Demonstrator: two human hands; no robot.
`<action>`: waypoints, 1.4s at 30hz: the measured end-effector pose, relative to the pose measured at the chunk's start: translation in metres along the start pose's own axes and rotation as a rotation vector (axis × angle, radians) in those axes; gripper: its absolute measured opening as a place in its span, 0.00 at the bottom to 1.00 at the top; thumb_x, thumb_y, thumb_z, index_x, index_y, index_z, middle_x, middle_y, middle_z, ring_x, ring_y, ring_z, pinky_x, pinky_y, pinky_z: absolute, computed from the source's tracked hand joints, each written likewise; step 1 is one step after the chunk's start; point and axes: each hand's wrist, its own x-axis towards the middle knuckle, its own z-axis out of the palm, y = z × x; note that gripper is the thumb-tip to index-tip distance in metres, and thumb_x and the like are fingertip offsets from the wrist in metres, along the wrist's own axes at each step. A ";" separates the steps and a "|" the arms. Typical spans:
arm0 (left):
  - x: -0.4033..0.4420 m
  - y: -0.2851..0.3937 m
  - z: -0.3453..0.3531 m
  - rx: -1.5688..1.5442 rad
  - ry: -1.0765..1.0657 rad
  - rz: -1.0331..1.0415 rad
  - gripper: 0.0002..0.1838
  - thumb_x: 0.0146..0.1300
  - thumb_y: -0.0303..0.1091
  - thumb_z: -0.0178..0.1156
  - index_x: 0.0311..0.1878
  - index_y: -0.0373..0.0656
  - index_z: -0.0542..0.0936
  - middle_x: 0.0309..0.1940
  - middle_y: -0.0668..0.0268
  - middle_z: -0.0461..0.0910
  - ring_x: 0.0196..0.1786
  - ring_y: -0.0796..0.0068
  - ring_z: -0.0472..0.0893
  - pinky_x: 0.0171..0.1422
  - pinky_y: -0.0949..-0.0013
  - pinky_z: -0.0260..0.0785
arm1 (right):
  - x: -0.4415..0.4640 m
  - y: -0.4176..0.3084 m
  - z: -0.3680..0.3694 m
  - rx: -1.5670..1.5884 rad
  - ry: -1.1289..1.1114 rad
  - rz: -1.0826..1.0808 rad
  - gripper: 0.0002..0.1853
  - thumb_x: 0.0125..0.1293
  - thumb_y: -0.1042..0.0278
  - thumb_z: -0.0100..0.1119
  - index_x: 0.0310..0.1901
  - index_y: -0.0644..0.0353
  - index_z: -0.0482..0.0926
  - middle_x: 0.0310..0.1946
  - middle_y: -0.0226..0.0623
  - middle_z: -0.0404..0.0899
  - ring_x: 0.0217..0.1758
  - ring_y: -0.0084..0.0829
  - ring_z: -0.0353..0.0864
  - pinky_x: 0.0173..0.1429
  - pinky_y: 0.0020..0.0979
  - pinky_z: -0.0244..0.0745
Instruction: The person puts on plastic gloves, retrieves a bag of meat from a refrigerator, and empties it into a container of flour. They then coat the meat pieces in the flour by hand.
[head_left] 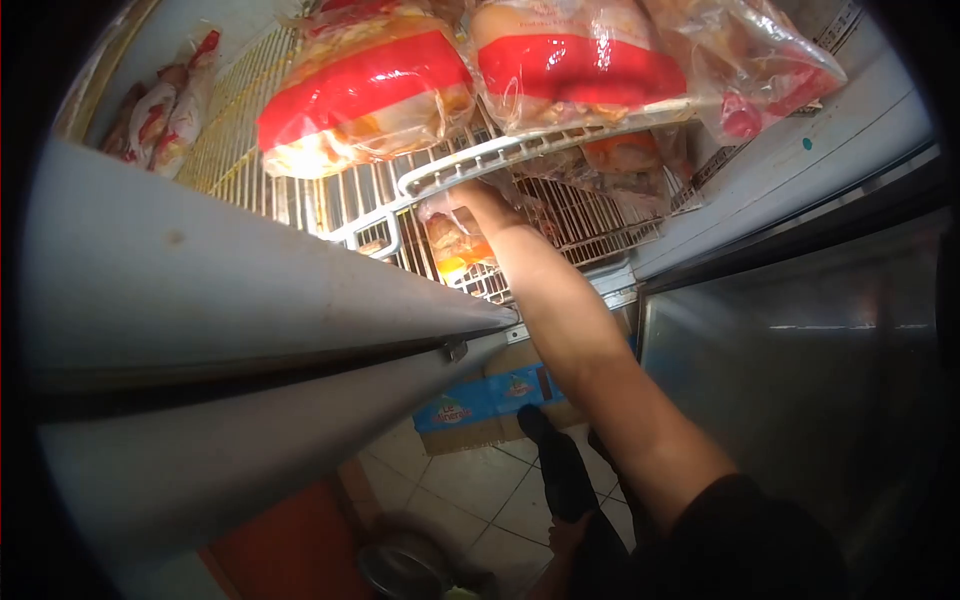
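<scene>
My right hand (474, 198) reaches under the front rim of the upper wire shelf. Its fingers, partly hidden by that rim, close on the gathered clear top of a plastic bag of meat (460, 245) with an orange-yellow band, which looks like chicken. Low in the view, my left hand (568, 535) is beside my dark-clothed leg; its fingers are too dim to make out. Above my right hand, two large clear bags with red bands, a left bag (365, 90) and a right bag (575, 65), lie on the upper wire shelf (540, 148).
Another clear bag (750, 70) lies at the upper right, and red-and-white packs (165, 110) at the far left. More bagged meat (625, 155) shows below the upper shelf. An open door (800, 340) stands right. A blue printed carton (490, 400) lies on the tiled floor (460, 485).
</scene>
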 end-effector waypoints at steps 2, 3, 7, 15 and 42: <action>0.017 -0.018 0.000 -0.069 -0.018 0.086 0.59 0.47 0.71 0.69 0.73 0.37 0.62 0.63 0.44 0.73 0.66 0.49 0.76 0.70 0.51 0.68 | 0.004 0.007 -0.006 -0.180 0.014 -0.050 0.21 0.54 0.63 0.70 0.51 0.55 0.85 0.48 0.41 0.85 0.52 0.35 0.81 0.56 0.41 0.76; 0.021 -0.029 0.002 -0.134 -0.039 0.165 0.55 0.51 0.69 0.69 0.72 0.37 0.64 0.61 0.45 0.76 0.64 0.51 0.78 0.69 0.53 0.70 | 0.010 0.016 -0.006 -0.302 0.043 -0.084 0.20 0.55 0.61 0.69 0.51 0.56 0.84 0.48 0.42 0.85 0.52 0.36 0.81 0.56 0.41 0.76; 0.018 -0.065 -0.012 -0.411 -0.094 0.230 0.39 0.66 0.56 0.63 0.71 0.39 0.69 0.53 0.48 0.82 0.55 0.56 0.84 0.60 0.59 0.75 | 0.039 0.048 0.000 -0.813 0.166 -0.184 0.22 0.61 0.54 0.63 0.51 0.60 0.84 0.49 0.44 0.85 0.52 0.36 0.81 0.57 0.40 0.75; -0.035 -0.187 -0.036 -0.771 0.162 0.147 0.23 0.74 0.38 0.57 0.67 0.38 0.72 0.50 0.54 0.82 0.49 0.67 0.84 0.51 0.66 0.76 | -0.044 0.003 -0.027 -0.144 0.265 0.096 0.20 0.54 0.54 0.66 0.48 0.49 0.85 0.44 0.46 0.86 0.46 0.43 0.87 0.51 0.38 0.81; -0.266 -0.082 -0.181 -0.878 0.500 1.528 0.49 0.62 0.38 0.68 0.80 0.42 0.49 0.75 0.54 0.57 0.77 0.57 0.60 0.79 0.52 0.51 | -0.539 -0.055 0.076 -0.021 0.441 -0.544 0.29 0.45 0.76 0.78 0.44 0.51 0.68 0.32 0.38 0.82 0.37 0.36 0.86 0.37 0.36 0.79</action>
